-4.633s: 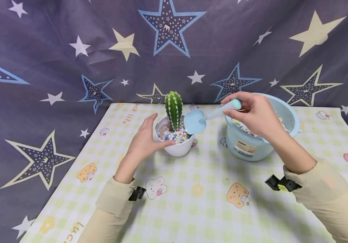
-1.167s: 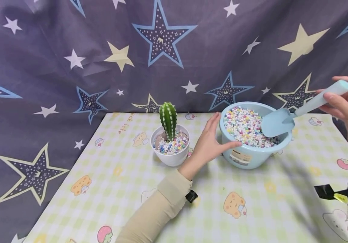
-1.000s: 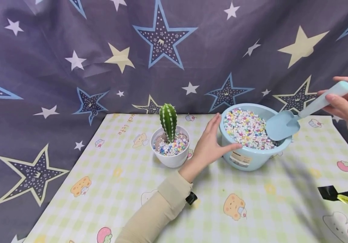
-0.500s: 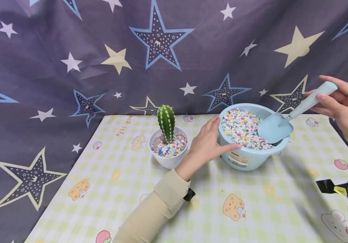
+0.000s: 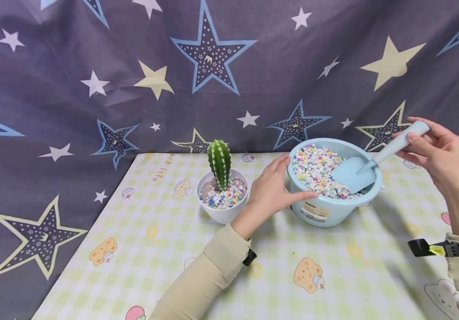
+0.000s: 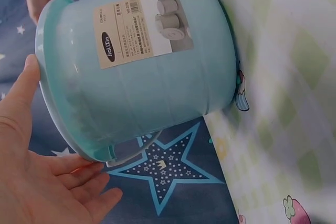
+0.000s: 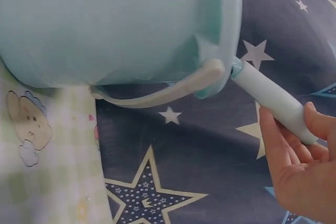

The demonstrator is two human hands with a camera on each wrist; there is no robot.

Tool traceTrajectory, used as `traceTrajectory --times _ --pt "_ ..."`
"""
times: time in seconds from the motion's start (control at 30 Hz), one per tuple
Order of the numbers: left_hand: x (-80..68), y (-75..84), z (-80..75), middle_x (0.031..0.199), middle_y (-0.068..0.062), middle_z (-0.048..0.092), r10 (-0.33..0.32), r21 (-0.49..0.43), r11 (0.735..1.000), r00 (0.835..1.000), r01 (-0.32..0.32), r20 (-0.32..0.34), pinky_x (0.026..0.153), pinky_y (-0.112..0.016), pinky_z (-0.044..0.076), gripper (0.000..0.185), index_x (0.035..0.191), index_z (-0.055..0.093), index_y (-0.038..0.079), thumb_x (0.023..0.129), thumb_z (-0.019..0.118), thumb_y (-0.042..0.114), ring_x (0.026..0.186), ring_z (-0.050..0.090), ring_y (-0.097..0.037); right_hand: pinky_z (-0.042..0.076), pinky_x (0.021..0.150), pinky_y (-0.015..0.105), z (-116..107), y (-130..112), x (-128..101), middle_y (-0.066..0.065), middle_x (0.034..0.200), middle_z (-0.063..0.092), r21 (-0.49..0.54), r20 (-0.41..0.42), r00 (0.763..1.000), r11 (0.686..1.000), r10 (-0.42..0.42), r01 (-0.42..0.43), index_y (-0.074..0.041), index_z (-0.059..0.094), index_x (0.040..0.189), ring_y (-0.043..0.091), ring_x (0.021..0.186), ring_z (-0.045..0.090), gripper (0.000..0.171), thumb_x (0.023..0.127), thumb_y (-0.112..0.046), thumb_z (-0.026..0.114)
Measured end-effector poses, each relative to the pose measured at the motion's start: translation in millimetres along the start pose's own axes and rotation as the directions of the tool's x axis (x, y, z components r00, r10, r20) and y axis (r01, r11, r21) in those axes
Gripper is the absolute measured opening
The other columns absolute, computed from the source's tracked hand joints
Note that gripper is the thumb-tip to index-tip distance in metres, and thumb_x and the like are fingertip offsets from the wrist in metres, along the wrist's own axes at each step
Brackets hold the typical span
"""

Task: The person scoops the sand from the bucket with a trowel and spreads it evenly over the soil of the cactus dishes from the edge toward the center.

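Note:
A light blue bowl full of coloured pebbles stands on the table's far right. My left hand rests against its left side with straight fingers and the thumb along the front wall; the left wrist view shows the bowl with the thumb at its rim. My right hand pinches the handle of a light blue scoop, whose blade lies in the pebbles on the bowl's right side. In the right wrist view the scoop handle crosses the bowl rim.
A green cactus stands in a white pot topped with coloured pebbles, just left of my left hand. The table wears a yellow-green checked cloth. A dark star-print curtain hangs close behind and at both sides.
The scoop moved from the cactus pot to the bowl, and its blade has dropped from the right rim into the pebbles. My left hand moved from the pot to the bowl.

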State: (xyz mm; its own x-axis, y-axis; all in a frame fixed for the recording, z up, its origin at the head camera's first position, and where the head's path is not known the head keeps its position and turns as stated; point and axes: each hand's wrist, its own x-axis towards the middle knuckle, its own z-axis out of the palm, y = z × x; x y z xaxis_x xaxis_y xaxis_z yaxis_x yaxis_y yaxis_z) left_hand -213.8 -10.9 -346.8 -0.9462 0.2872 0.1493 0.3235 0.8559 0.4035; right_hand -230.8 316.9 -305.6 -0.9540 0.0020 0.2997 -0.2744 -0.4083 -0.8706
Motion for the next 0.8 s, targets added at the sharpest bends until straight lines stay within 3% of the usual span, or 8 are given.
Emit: traceTrajectory --times 0.5,0.8 --pt "1.5 -0.3 3.2 0.164 0.008 0.029 0.003 0.016 1.000 1.000 -0.003 -0.011 0.106 -0.036 0.051 0.113 0.157 0.032 0.018 0.070 0.069 0.080 0.149 0.033 -0.011 0.063 0.068 0.030 -8.3 14.9 -20.2 0.010 0.091 0.079 0.116 -0.120 0.980 0.983 0.159 -0.145 -0.004 0.069 0.109 0.019 0.081 0.077 0.021 0.096 0.006 0.056" --pt "1.0 -0.5 3.5 0.164 0.008 0.029 -0.005 0.021 1.000 1.000 0.006 -0.009 0.104 -0.036 0.053 0.113 0.157 0.032 0.018 0.070 0.068 0.081 0.149 0.033 -0.012 0.064 0.068 0.035 -3.0 20.9 -36.6 0.014 0.094 0.078 0.191 -0.134 0.983 0.977 0.122 -0.096 0.002 0.065 0.107 0.023 0.082 0.077 0.020 0.094 0.013 0.053"
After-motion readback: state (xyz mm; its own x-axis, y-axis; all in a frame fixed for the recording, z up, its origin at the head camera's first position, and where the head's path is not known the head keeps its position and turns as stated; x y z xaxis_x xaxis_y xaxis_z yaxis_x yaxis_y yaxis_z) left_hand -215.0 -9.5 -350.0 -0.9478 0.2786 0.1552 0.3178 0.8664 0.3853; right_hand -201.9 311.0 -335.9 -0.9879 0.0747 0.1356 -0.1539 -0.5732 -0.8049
